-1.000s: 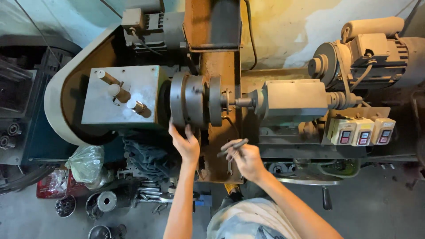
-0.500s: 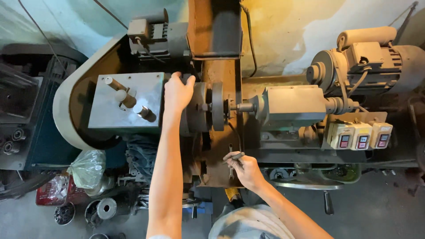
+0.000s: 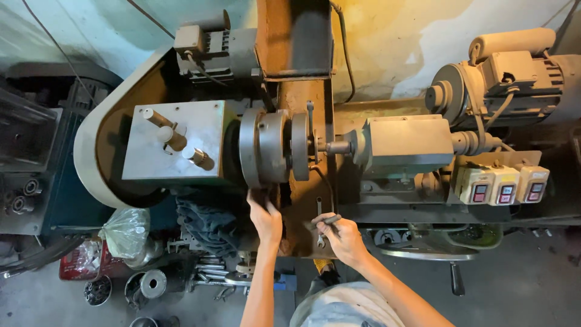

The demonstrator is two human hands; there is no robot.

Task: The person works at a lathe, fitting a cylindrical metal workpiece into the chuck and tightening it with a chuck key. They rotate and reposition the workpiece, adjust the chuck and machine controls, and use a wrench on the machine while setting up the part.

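Take the round grey chuck (image 3: 266,147) at the middle of the lathe as your landmark. Far to its left, low on the floor, a tied clear plastic bag (image 3: 125,231) sits beside a red box (image 3: 82,261) and a few round metal parts (image 3: 152,283). Nearer the chuck on that side is the grey gearbox housing (image 3: 172,142), with three stubby levers (image 3: 174,138) standing out of its face, and a curved belt guard (image 3: 91,151) wraps around behind it. Just below the housing, a dark rag (image 3: 209,221) hangs over a heap of loose tools.

Your left hand (image 3: 265,217) reaches up to the lower edge of the chuck, its fingers (image 3: 255,200) bent against the rim there; whether they truly grip it you cannot tell from this angle.

Just right of that and a little lower than the chuck, your right hand (image 3: 343,237) has its fingers closed around a slim metal tool (image 3: 324,221), a key or small wrench, held near the rusty apron below the chuck. A second wrench (image 3: 319,221) hangs on that apron beside it.

Right of the chuck, the tailstock block (image 3: 407,144) points its spindle at the chuck face. Further right are three cream switch boxes (image 3: 501,184) with red buttons, and above them a dusty electric motor (image 3: 514,66).
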